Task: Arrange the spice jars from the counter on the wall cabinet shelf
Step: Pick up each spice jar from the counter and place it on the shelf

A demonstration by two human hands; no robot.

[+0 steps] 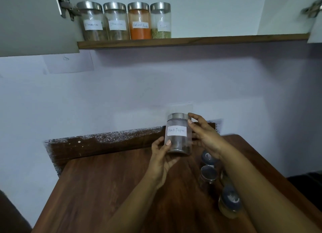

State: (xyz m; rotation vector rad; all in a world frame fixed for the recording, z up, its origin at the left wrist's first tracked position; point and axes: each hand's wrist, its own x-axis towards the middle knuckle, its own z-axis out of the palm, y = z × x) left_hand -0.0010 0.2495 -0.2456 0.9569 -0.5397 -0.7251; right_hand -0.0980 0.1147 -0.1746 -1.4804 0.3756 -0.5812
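Above the wooden counter I hold a glass jar labelled Black Pepper, upright, with a steel lid. My left hand grips its base from below and the left. My right hand holds its upper right side, fingers at the lid. Several more jars stand on the counter under my right forearm, partly hidden. High up, the wall cabinet shelf carries several labelled jars in a row at its left end, one with orange-red powder.
An open cabinet door hangs at the upper left, and another door edge shows at the upper right. The shelf is bare to the right of the jars. A pale wall lies behind the counter.
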